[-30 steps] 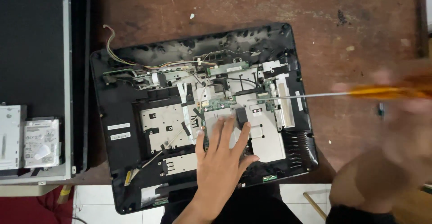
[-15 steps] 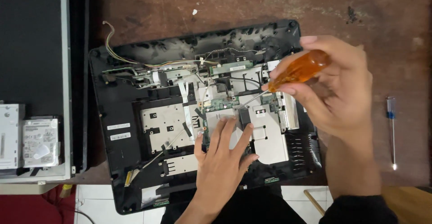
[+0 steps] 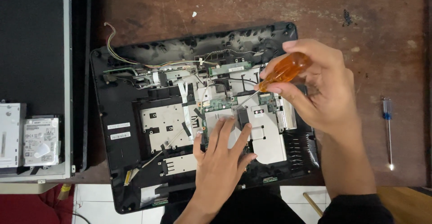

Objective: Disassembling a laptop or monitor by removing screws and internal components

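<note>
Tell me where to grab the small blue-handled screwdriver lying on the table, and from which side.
Grip the small blue-handled screwdriver by its blue handle, the thicker end pointing away from the person; the shaft below it is thin and bare. It lies flat on the wooden table, apart from the opened laptop, so coming straight down from above and pinching across the handle probably suits best. The right hand, nearest, holds the orange-handled screwdriver.

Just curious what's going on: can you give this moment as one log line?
left hand: flat on laptop | right hand: holds screwdriver, tip on board | spare screwdriver: on table
</note>
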